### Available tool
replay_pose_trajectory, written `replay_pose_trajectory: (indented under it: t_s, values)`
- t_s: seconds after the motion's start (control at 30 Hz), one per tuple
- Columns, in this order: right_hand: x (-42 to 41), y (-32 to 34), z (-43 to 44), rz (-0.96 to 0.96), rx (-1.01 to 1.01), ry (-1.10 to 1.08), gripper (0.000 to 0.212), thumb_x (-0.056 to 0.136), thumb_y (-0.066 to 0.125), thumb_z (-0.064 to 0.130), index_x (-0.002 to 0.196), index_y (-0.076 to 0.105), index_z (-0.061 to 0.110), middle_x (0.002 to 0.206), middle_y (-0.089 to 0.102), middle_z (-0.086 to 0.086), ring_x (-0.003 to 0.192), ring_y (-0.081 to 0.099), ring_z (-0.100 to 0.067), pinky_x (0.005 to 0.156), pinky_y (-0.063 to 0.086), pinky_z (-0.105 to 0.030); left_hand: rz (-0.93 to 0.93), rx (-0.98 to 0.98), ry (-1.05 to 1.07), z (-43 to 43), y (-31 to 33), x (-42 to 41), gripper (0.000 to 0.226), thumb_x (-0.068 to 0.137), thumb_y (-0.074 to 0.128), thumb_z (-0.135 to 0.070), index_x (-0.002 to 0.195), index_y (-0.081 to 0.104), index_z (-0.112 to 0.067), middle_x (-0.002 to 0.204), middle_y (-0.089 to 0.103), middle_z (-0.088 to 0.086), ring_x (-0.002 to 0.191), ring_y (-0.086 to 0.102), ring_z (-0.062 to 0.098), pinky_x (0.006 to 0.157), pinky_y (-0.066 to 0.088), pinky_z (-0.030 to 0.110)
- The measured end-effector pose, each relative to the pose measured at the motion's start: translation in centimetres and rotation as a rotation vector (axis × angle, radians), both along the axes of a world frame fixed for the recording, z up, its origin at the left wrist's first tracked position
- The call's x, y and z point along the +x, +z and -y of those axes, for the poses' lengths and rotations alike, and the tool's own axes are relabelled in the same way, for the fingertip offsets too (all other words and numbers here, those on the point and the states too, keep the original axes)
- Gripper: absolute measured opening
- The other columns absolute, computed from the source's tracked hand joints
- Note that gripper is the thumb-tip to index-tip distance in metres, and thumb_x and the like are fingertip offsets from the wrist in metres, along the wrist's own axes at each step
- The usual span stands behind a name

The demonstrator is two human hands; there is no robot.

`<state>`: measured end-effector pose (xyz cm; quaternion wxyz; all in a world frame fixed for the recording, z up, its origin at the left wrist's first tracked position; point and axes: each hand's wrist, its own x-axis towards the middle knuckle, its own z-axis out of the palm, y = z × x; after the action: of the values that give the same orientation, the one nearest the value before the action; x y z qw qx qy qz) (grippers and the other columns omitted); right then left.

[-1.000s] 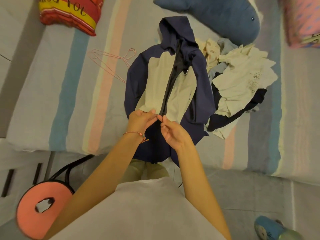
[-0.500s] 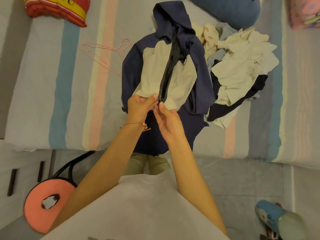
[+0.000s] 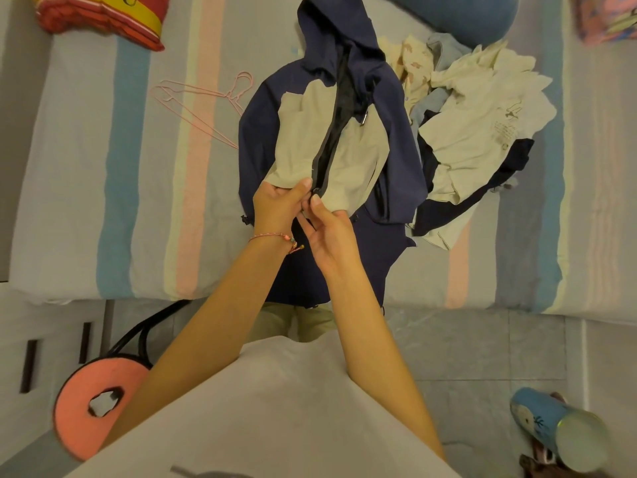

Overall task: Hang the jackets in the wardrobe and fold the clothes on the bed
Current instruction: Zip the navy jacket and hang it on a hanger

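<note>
A navy and beige hooded jacket (image 3: 400, 157) lies face up on the striped bed (image 3: 113, 188), its hem hanging over the bed's edge. My left hand (image 3: 279, 208) grips the left beige front panel beside the zipper. My right hand (image 3: 327, 232) pinches the zipper slider, about halfway up the jacket's front. The zipper is open above my fingers. A pink wire hanger (image 3: 203, 108) lies on the bed to the jacket's left. A heap of cream, blue and dark clothes (image 3: 479, 139) sits to its right.
A red and yellow cushion (image 3: 103, 19) lies at the bed's far left, a blue plush toy (image 3: 455, 15) and a pink pillow (image 3: 606, 19) at the back. On the floor stand a pink stool (image 3: 100, 398) on the left and a blue slipper (image 3: 551, 426) on the right.
Both hands have moved up the jacket's front along the zipper. The view has shifted slightly toward the bed's near edge.
</note>
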<state>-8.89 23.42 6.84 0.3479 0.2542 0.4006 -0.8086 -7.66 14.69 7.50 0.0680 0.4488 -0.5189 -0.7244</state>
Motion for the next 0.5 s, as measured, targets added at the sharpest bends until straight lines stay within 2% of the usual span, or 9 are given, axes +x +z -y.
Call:
replay_pose_trajectory:
  t_s: [0.13, 0.33, 0.5]
  values:
    - [-0.19, 0.12, 0.00, 0.004, 0.018, 0.018, 0.021, 0.094, 0.051, 0.002, 0.114, 0.057, 0.004, 0.101, 0.064, -0.008, 0.095, 0.064, -0.016, 0.104, 0.044, -0.042, 0.025, 0.051, -0.003, -0.09, -0.25, -0.08, 0.041, 0.081, 0.071, -0.017, 0.119, 0.058, -0.009, 0.113, 0.065, 0.011, 0.105, 0.063, 0.024, 0.094, 0.050, 0.043]
    - [-0.18, -0.02, 0.03, 0.012, -0.005, -0.007, 0.015, 0.095, 0.050, 0.001, 0.107, 0.057, 0.007, 0.092, 0.065, -0.007, 0.083, 0.067, -0.012, 0.099, 0.047, -0.037, -0.001, 0.194, 0.060, 0.15, -0.31, -0.15, 0.039, 0.085, 0.066, -0.012, 0.122, 0.056, -0.003, 0.115, 0.062, 0.014, 0.104, 0.063, 0.022, 0.089, 0.054, 0.034]
    - [-0.18, -0.17, 0.23, -0.006, 0.021, 0.020, 0.018, 0.095, 0.051, 0.002, 0.112, 0.057, 0.005, 0.095, 0.064, -0.008, 0.089, 0.063, -0.015, 0.102, 0.046, -0.038, 0.014, 0.137, 0.010, -0.08, -0.32, 0.06, 0.017, 0.084, 0.067, -0.011, 0.100, 0.063, -0.014, 0.103, 0.066, 0.009, 0.102, 0.064, 0.023, 0.094, 0.051, 0.039]
